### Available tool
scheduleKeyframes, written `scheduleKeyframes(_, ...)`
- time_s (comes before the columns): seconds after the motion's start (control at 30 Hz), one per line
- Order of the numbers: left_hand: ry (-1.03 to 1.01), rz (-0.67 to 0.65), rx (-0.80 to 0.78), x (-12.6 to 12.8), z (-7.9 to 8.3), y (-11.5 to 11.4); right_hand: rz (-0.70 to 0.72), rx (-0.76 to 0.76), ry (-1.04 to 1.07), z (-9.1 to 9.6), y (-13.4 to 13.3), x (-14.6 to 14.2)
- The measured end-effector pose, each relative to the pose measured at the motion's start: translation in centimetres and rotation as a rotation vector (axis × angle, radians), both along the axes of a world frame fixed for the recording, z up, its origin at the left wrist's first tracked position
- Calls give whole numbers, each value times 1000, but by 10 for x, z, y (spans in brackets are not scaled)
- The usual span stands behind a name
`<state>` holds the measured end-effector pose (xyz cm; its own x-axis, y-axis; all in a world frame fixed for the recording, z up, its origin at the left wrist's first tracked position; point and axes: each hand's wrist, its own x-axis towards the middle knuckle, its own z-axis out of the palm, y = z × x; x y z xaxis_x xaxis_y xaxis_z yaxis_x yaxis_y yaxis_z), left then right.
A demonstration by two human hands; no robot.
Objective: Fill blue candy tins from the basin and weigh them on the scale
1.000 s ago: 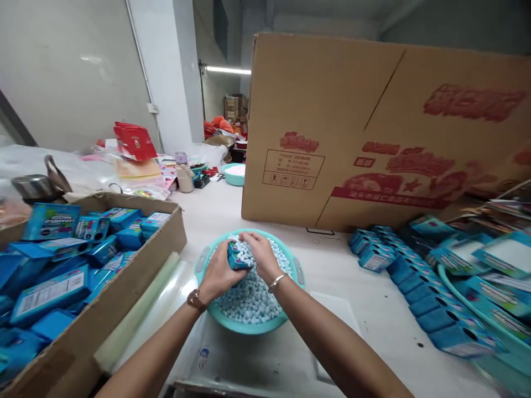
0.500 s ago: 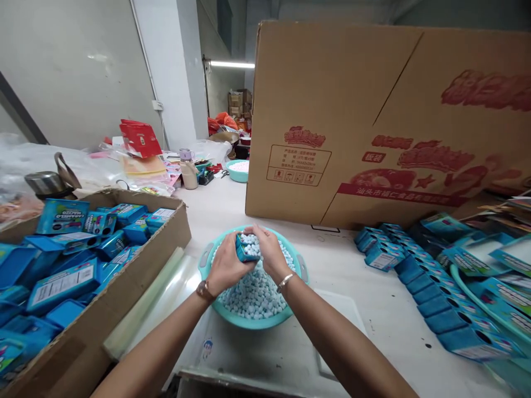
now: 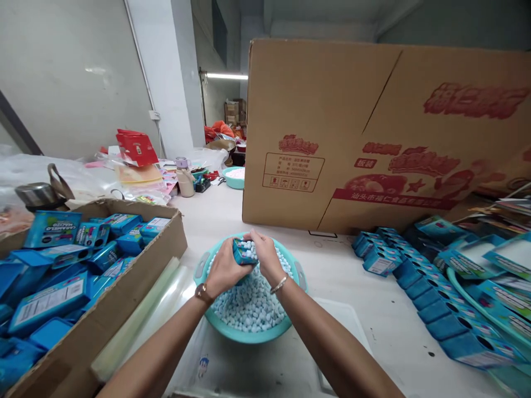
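The left hand (image 3: 224, 268) has its fingers wrapped round a small blue box (image 3: 239, 254), tilted, above the turquoise basin (image 3: 257, 336) at the middle of the surface (image 3: 211, 210). The box's open end faces right, filled with round, pale blue candies. The right hand (image 3: 267, 260) is at that end, its fingers close together against the candies; whether they pinch any, I cannot tell. The basin is round, smooth plastic with grey grips at its left and right, and holds a loose heap of matte, pebble-like candies (image 3: 253, 315).

To the left, an open carton (image 3: 136, 262) of rough brown cardboard holds a jumble of glossy blue boxes (image 3: 52, 301), lying at various angles. Between carton and basin lies a roll of clear, shiny film (image 3: 139, 318). To the right, blue card boxes with dark round holes (image 3: 431, 301) stand in a tight row, and beside them a second turquoise basin (image 3: 457, 287) is heaped with blue card packs (image 3: 508, 304). Far off, a large printed carton (image 3: 307, 99) rises flat-sided, and left of it a smaller basin (image 3: 235, 183) contains something pale pink.
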<state>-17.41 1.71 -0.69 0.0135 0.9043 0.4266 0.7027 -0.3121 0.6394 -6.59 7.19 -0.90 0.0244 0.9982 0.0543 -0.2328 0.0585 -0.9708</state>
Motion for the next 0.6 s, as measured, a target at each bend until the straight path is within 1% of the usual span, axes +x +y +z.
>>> scheduleKeyframes(0.13,-1,-12,1,-3,0,2,17,-13,31,1,3,0)
scheduleKeyframes(0.27,-18,4,11,-3,1,3,16,-31,44,7,4,0)
scheduleKeyframes(0.6,-92,-15,-10,-2,1,1,114,-61,-2,17,-1,2)
